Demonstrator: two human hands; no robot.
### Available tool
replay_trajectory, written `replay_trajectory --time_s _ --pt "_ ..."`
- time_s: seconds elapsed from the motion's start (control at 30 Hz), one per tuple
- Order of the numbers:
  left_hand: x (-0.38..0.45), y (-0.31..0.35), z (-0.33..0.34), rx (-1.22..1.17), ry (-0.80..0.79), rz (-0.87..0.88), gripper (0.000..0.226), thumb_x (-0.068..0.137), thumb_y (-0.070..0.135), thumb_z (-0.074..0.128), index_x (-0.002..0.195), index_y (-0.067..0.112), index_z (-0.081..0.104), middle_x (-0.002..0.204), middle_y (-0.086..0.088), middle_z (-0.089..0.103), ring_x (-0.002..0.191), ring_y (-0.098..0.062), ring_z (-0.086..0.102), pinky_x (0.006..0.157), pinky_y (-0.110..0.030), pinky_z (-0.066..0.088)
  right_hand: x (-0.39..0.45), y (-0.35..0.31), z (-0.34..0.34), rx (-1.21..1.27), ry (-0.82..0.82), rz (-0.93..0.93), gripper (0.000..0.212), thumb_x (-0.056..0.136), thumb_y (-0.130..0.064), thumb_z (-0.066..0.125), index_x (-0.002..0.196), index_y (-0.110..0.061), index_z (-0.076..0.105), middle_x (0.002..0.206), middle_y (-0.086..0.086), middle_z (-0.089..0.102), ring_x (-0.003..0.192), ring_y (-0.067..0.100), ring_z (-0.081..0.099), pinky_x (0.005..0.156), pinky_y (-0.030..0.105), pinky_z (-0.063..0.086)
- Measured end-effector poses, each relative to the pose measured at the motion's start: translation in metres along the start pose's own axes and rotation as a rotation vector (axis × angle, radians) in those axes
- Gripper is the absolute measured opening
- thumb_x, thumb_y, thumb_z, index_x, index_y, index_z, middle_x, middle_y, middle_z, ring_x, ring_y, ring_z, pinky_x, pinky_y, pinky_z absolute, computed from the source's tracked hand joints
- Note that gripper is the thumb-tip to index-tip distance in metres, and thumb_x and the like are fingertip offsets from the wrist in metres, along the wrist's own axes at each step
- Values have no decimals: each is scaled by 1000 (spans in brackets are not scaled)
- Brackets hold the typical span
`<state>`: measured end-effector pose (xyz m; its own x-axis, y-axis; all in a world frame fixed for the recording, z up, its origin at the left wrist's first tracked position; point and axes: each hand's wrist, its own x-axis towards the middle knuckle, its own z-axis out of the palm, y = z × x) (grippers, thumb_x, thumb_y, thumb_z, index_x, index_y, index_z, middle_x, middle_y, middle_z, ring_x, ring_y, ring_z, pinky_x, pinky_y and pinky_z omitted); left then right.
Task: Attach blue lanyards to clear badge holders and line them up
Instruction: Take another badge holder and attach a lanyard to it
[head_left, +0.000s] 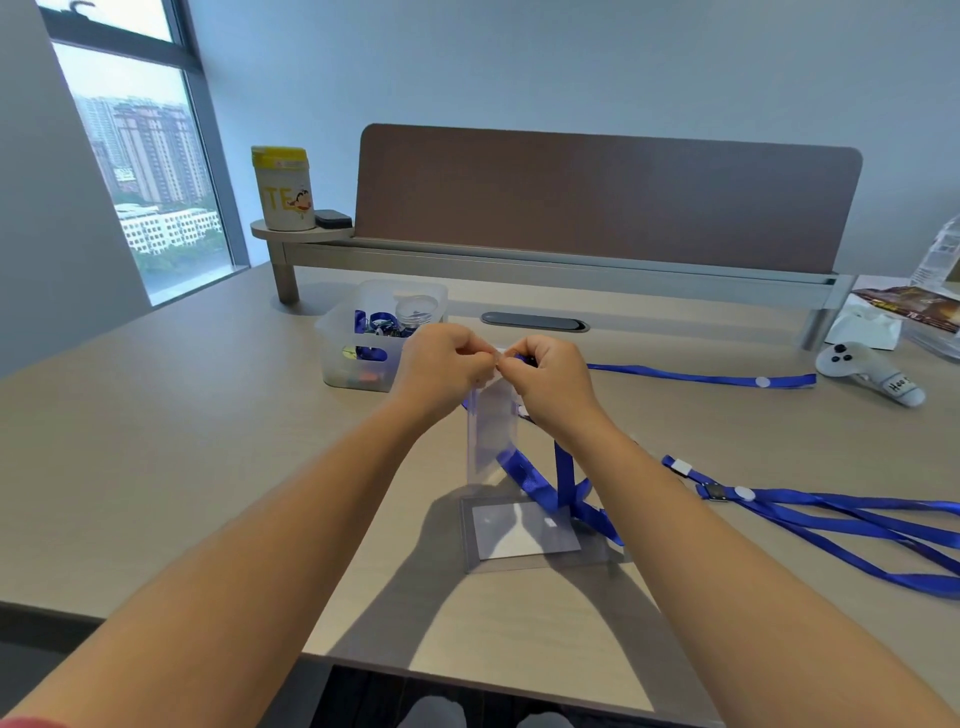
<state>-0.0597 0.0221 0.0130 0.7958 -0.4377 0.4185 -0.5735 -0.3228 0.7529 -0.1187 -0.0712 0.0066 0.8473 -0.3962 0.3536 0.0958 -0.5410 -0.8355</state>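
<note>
Two hands are up over the desk: a left hand (447, 364) and a right hand (550, 374). Two clear badge holders show, one held upright (491, 431) between the hands and one lying flat (524, 535) on the desk. Loose blue lanyards number at least three: one hanging from the held holder (561, 478), one stretched out far right (701, 376), one bunched near right (841, 519). One clear plastic bin (363, 332), one yellow-lidded canister (283, 189), one white controller (862, 371).

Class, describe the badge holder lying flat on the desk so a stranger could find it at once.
Start at the desk edge nearest the person. Between the forearms lies a clear badge holder, flat with a white card inside. The other holder hangs in the air from both hands.
</note>
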Motion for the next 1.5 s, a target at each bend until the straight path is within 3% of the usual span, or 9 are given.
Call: replay_trajectory --time_s 0.13,0.33,0.67,0.8,0.93,1.1,1.27,1.4,1.5 --pt "1 0 -3 -338 -86 -169 18 87 1 52 96 -9 64 70 -6 60 67 -15 60 59 -15 54 1 -1 0 84 -30 11 29 89 -10 49 63 -21 47 65 -2 48 61 8 44 58 21 39" --pt "0 -3 -9 -678 -155 -300 17 88 2 50 74 4 61 73 -9 61 69 -15 61 52 -12 56 -1 -9 -2 157 -70 7 27 93 -13 46 67 -21 47 68 -3 49 64 6 45 58 16 40" --pt "-1 -5 -16 -832 -259 -377 13 92 26 47 91 20 58 92 1 61 88 -14 58 68 -22 52 6 -10 -2 469 -45 203 28 92 -6 43 68 -12 54 58 3 43 54 12 38 54 20 37" --pt "-7 -6 -11 -507 -296 -231 29 89 9 51 118 11 51 97 2 58 87 -11 56 73 -22 48 8 -12 -5 633 -48 331 26 92 -8 45 67 -8 53 56 5 41 51 14 36 53 24 34" --pt "-10 -12 -4 -120 -103 -53 29 92 11 46 119 6 57 115 -14 63 100 -21 56 88 -37 47 11 -16 -9 609 -100 415 23 90 -8 47 67 -9 51 54 3 39 42 10 32 42 20 32" --pt "-7 -20 -13 367 154 162 30 93 16 44 118 10 59 108 -14 69 92 -26 62 74 -31 48 17 -18 -11 225 -109 406 24 86 -6 50 62 -6 51 53 5 37 46 13 26 44 22 24" --pt "-9 -23 -28 651 277 477 19 80 7 55 89 2 71 76 -20 74 61 -35 69 47 -32 54 19 -14 -4 -272 -91 160 21 88 -10 49 73 -3 62 64 5 54 61 18 47 61 33 43" --pt "-8 -32 -31 697 122 179 31 96 22 37 111 7 59 112 -15 67 93 -32 62 73 -36 52 19 -6 1 -335 -128 129 31 92 -1 36 113 3 58 97 16 59 75 20 51 78 38 50" --pt "-8 -45 -27 693 54 69 29 95 20 34 101 7 59 107 -15 66 78 -26 51 64 -32 40 22 8 4 -283 -209 203 38 87 12 38 121 6 54 96 15 51 84 24 50 95 45 49"
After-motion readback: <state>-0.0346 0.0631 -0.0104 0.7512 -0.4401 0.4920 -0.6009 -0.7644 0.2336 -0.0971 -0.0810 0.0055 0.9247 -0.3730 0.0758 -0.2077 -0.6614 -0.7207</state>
